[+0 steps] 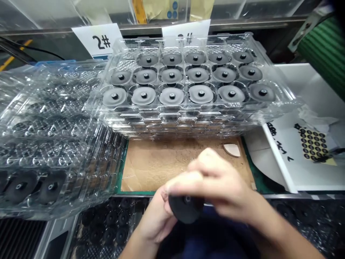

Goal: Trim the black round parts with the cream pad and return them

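Low in the middle of the head view, both hands meet around a small black round part with a pale centre. My left hand cups it from below and the left. My right hand lies over it, fingers curled across its top; the hand is blurred. Beyond the hands lies a brown cardboard pad on a green mat. Behind the pad stands a stack of clear plastic trays; the top tray holds rows of grey discs with black hubs.
Clear empty trays pile up on the left, with two black parts in a lower one. A white board with a dotted sticker sheet lies right. A "2#" label stands behind. More black parts sit below the table edge.
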Demonstrator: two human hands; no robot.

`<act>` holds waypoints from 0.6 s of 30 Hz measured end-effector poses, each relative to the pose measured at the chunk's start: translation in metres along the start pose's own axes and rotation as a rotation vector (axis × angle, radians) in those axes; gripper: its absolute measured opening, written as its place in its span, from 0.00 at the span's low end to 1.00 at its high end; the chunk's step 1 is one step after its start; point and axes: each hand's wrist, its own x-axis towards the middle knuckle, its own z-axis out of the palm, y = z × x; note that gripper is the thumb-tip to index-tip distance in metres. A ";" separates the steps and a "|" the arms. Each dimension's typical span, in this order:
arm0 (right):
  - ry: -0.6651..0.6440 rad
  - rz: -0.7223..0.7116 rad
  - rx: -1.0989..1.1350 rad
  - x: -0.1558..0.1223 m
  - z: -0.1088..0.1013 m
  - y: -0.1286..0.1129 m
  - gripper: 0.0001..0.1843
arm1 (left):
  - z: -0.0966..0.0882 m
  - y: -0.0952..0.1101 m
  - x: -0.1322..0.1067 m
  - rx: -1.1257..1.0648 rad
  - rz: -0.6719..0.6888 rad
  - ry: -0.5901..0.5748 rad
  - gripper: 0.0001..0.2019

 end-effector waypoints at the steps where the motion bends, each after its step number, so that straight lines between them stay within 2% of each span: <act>1: 0.058 0.123 0.044 -0.002 -0.001 0.011 0.15 | -0.002 0.001 -0.001 -0.033 -0.018 -0.046 0.21; 4: 0.160 0.565 0.217 -0.018 0.009 0.049 0.11 | -0.008 0.004 -0.004 -0.175 -0.069 -0.180 0.24; 6: 0.157 0.704 0.249 -0.033 0.030 0.072 0.11 | -0.012 0.005 -0.006 -0.246 -0.079 -0.210 0.22; 8: 0.178 0.746 0.205 -0.050 0.056 0.089 0.10 | -0.016 0.004 -0.007 -0.301 -0.086 -0.235 0.22; 10: 0.271 0.792 0.155 -0.064 0.079 0.098 0.11 | -0.020 0.003 -0.007 -0.342 -0.097 -0.275 0.25; 12: 0.385 0.820 0.124 -0.071 0.089 0.099 0.12 | -0.022 0.003 -0.007 -0.361 -0.108 -0.308 0.27; 15: 0.486 0.802 0.135 -0.069 0.082 0.091 0.12 | -0.024 0.003 -0.007 -0.336 -0.066 -0.325 0.26; 18: 0.474 0.756 0.206 -0.060 0.067 0.076 0.09 | -0.023 0.003 -0.008 -0.197 0.096 -0.330 0.23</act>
